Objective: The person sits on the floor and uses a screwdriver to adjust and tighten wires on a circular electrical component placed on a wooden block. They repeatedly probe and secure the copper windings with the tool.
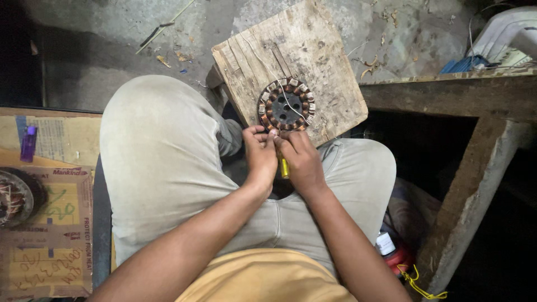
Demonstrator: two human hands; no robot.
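The wound stator (pixel 286 105) lies flat on the wooden board (pixel 330 61) for support, while at its six o'clock edge the left hand (pixel 260 154) pinches the windings and the right hand (pixel 299 159) grips a yellow-handled tool (pixel 284 167).

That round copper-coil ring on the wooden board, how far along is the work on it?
Most slots of the coil ring already carry copper windings. Both hands, left hand and right hand, work at its near edge, the right gripping a yellow-handled tool. A loose wire lies across the ring, untucked.
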